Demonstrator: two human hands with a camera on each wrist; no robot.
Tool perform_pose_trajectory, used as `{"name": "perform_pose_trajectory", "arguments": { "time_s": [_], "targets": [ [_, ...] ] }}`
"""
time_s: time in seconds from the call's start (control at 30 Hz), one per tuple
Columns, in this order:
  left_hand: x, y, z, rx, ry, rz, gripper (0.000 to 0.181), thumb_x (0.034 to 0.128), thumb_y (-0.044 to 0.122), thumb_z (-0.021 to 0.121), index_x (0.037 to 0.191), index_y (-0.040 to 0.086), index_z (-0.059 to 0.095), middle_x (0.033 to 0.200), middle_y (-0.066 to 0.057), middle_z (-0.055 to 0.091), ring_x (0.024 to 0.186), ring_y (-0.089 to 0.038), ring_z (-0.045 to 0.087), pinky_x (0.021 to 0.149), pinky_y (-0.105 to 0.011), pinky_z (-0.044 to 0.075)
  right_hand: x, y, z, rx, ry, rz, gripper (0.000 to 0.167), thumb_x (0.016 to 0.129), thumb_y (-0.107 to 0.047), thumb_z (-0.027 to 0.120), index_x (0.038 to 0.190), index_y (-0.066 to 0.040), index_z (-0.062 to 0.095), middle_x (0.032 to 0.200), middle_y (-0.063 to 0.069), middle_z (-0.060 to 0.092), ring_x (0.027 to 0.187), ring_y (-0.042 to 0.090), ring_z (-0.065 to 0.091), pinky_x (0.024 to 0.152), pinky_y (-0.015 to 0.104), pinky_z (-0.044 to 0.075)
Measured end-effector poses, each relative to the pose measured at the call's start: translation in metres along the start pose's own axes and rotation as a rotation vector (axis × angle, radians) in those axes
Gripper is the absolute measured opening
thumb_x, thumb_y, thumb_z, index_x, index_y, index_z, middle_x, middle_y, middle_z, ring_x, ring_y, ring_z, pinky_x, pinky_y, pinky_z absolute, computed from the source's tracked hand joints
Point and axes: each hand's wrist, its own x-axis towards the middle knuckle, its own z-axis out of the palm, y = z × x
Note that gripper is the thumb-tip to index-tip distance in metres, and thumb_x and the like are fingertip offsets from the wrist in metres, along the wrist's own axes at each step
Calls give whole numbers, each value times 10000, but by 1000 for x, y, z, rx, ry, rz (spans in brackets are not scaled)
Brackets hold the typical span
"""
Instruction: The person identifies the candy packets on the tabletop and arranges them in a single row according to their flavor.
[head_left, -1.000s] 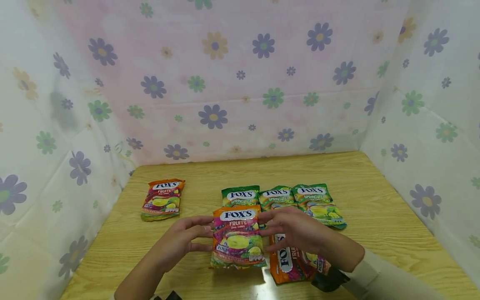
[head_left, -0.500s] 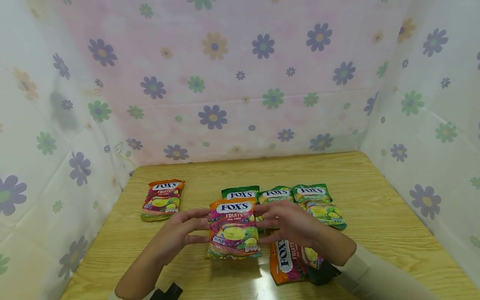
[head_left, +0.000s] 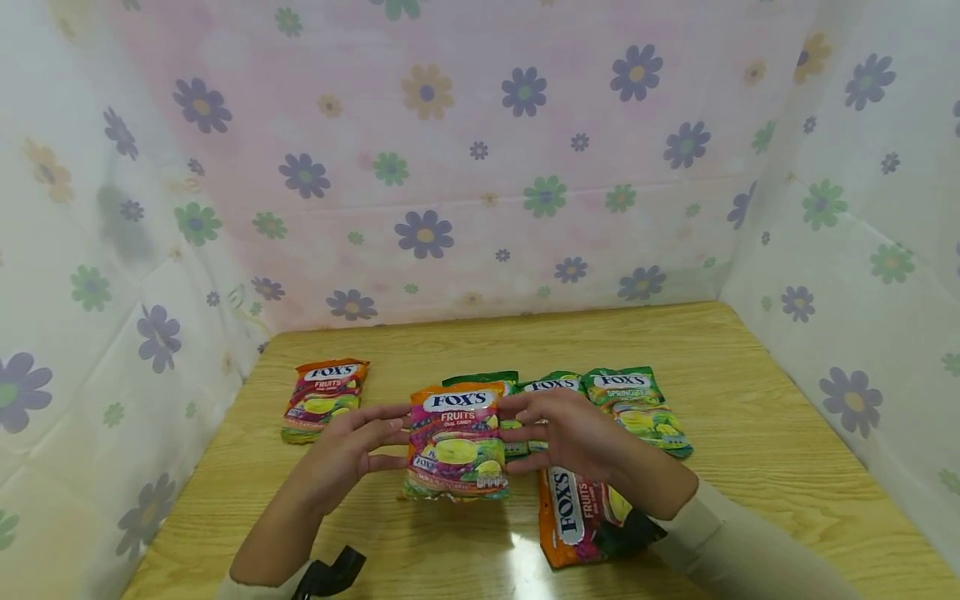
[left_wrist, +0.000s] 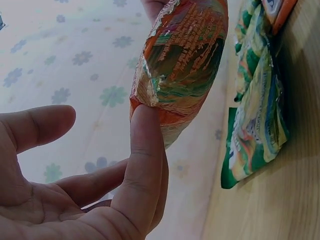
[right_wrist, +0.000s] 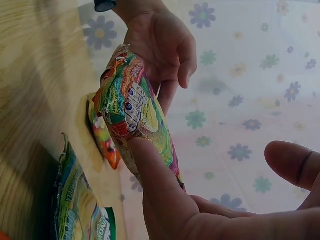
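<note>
An orange and purple Fox's Fruits candy bag [head_left: 456, 446] is held up off the table between both hands, its printed front towards the head camera. My left hand [head_left: 341, 454] presses one side edge with fairly straight fingers, and in the left wrist view the thumb stands away from the bag [left_wrist: 187, 60]. On the opposite edge, my right hand [head_left: 581, 433] presses with extended fingers; its thumb too is apart in the right wrist view. Behind the bag lie green Spring Tea candy bags, the left one [head_left: 487, 379] and middle one [head_left: 555, 385] partly hidden.
A third green bag [head_left: 641, 412] ends that row on the right. Under my right forearm another Fruits bag [head_left: 573, 517] lies turned sideways, partly covered. One more Fruits bag [head_left: 327, 398] lies at the far left of the wooden table [head_left: 247, 467]. Flowered curtains [head_left: 480, 192] enclose the table.
Both hands have carried the Fruits bag a little to the left and away from the body, covering more of the left green bag. The bags on the table have not moved.
</note>
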Motion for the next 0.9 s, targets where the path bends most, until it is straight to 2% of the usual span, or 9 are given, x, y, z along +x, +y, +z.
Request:
{"name": "perform_pose_trajectory", "arguments": {
  "time_s": [0.27, 0.53, 0.67, 0.77, 0.9],
  "targets": [
    [5, 1, -5, 14, 18, 31, 541, 1097, 246, 514, 1522, -76, 421, 1583, -254, 380, 1182, -216, 623, 928, -352, 615, 6, -3, 0, -2, -16, -16, 538, 1058, -138, 447, 1541, 87, 373, 1647, 241, 286, 1502, 475, 347, 1048, 593, 526],
    [8, 5, -12, 39, 53, 69, 536, 1097, 258, 523, 1504, -81, 442, 1535, -244, 440, 1120, -178, 647, 899, -329, 622, 15, -9, 6, -11, -8, -35, 544, 1059, -153, 453, 1543, 84, 376, 1641, 230, 300, 1500, 457, 360, 1063, 579, 521],
    [11, 10, -16, 50, 67, 99, 533, 1096, 263, 529, 1485, -94, 458, 1444, -175, 532, 1086, -165, 664, 878, -322, 627, 20, -10, 7, -4, -12, -47, 560, 1050, -160, 472, 1548, 75, 372, 1640, 226, 306, 1503, 457, 353, 1058, 576, 526],
    [12, 12, -18, 55, 78, 109, 531, 1096, 268, 530, 1479, -94, 465, 1425, -145, 539, 1073, -156, 664, 873, -320, 628, 23, -12, 8, 0, -22, -52, 572, 1046, -171, 483, 1558, 58, 368, 1636, 220, 315, 1502, 454, 355, 1053, 571, 530],
    [13, 13, -22, 73, 85, 109, 540, 1099, 277, 523, 1491, -88, 454, 1494, -221, 479, 1093, -145, 663, 883, -316, 624, 27, -15, 8, 5, -32, -64, 564, 1057, -175, 472, 1564, 46, 365, 1634, 214, 317, 1505, 451, 352, 1048, 565, 536]
  ]
}}
